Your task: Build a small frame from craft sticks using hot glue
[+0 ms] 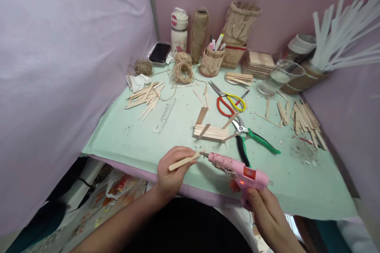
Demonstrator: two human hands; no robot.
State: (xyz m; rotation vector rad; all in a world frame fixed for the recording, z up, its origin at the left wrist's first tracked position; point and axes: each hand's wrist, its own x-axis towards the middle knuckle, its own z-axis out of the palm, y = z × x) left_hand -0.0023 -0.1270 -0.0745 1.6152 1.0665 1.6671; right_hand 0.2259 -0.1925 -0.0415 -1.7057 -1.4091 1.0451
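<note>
Pinched in my left hand point(173, 168) is a popsicle stick point(182, 162), its far end pointing right. My right hand point(261, 207) grips a pink hot glue gun point(234, 169) by the handle, with a small orange light glowing on its side. The gun's metal nozzle meets or nearly meets the stick's right end; I cannot tell if they touch. Just beyond my hands lies a small popsicle-stick piece point(212, 132), a flat row of sticks with several single sticks jutting from it. Green-handled pruning shears point(249, 136) lie to its right.
Scissors point(227, 101) with red and yellow handles lie behind the shears. A clear ruler point(164, 116) and loose sticks point(147, 97) are on the left, more sticks point(307, 120) on the right. Twine point(181, 69), a bottle point(179, 31), a pen cup point(211, 62) and a tilted plastic cup point(279, 77) stand behind.
</note>
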